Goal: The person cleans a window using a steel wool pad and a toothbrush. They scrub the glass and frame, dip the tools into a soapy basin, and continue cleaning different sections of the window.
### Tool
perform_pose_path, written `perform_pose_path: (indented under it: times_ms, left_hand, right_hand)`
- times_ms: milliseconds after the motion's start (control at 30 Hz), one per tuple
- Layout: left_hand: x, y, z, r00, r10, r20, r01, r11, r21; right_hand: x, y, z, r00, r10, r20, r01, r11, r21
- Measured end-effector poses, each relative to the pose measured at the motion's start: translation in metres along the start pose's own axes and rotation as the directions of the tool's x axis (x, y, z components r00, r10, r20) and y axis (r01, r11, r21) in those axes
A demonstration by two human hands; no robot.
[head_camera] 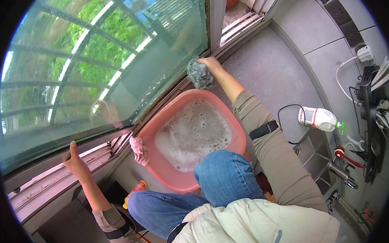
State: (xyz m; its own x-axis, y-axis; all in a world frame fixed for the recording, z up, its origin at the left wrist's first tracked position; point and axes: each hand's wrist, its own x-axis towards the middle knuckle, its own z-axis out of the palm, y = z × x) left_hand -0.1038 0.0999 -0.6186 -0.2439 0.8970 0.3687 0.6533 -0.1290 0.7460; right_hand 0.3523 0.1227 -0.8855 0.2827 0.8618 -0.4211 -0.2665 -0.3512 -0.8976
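My right hand (212,66) grips a wet, grey, shaggy cleaning cloth (199,76) at the lower corner of a sliding window's glass (166,74). Droplets and suds dot the glass near that corner. On the other side, my left hand (75,159) holds the edge of the window frame (50,168), thumb up against it and fingers partly hidden. Between my arms a pink plastic basin (237,126) holds cloudy, foamy water (192,138). A wrung pink cloth (139,151) hangs over the basin's left rim.
On the counter (263,66) at right lies a white pump bottle (318,118) beside a sink (316,161) with a faucet (345,176). A utensil rack (370,113) and power sockets (339,17) line the tiled wall. An orange bottle (135,192) stands near my knee.
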Motion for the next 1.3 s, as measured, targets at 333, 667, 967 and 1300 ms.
perform_pose_path:
  times_ms: [333, 667, 967, 1300]
  left_hand:
    - [-0.002, -0.001, -0.001, 0.997, -0.071, -0.013, 0.071, 0.997, 0.002]
    - [-0.004, 0.007, -0.001, 0.998, -0.061, 0.015, 0.059, 0.996, 0.068]
    - [-0.003, 0.001, 0.0, 0.998, -0.065, 0.01, 0.065, 0.998, -0.011]
    - [-0.007, 0.015, 0.007, 0.998, 0.056, -0.036, -0.055, 0.998, 0.031]
  right_hand:
    - [-0.01, -0.003, 0.005, 0.983, 0.117, 0.139, -0.179, 0.746, 0.641]
    - [0.007, -0.016, -0.012, 0.992, 0.118, 0.041, -0.124, 0.881, 0.457]
    - [-0.022, 0.009, 0.05, 0.992, 0.106, 0.075, -0.128, 0.717, 0.686]
    - [-0.062, 0.066, 0.182, 0.977, 0.154, 0.15, -0.131, 0.98, -0.151]
